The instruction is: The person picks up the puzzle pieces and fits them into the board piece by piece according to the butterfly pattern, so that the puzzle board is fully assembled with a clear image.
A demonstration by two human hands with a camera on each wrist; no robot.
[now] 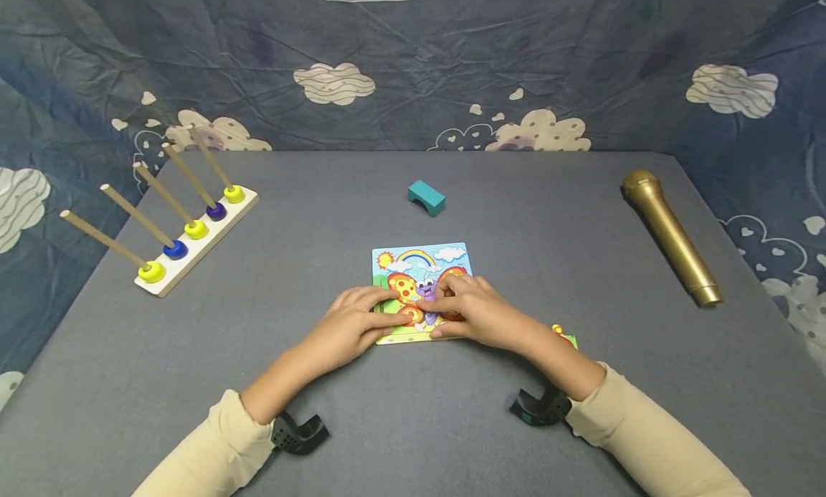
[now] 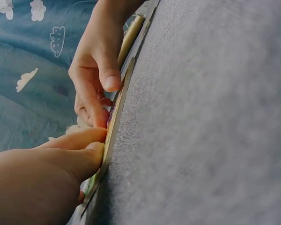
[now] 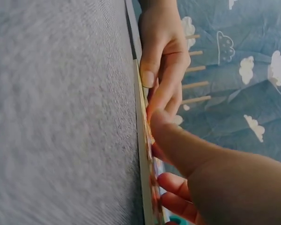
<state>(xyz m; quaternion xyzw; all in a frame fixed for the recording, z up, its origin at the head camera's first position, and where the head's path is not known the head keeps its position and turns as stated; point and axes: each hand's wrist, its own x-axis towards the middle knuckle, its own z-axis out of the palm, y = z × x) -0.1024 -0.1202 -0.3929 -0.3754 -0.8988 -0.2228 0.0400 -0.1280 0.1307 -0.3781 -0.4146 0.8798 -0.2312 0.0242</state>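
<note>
A flat butterfly jigsaw puzzle (image 1: pixel 421 257) lies on the table, with a sun, rainbow and clouds along its top. My left hand (image 1: pixel 351 318) rests on its left side, fingers fairly straight and touching the butterfly's left wings. From the right, my right hand (image 1: pixel 474 307) touches the middle and right of the picture, covering much of that wing. In the left wrist view the puzzle board (image 2: pixel 113 126) shows edge-on beneath the fingertips of both hands. The right wrist view shows the right thumb (image 3: pixel 178 140) extended low over the board (image 3: pixel 143 136). Whether any piece sits loose under the fingers is hidden.
Beside the right forearm a small colourful piece (image 1: pixel 568 337) is partly hidden. A teal arch block (image 1: pixel 426 197) lies beyond the puzzle. At left stands a peg board (image 1: pixel 213 244) with yellow and blue rings; a gold microphone (image 1: pixel 674 242) lies at right.
</note>
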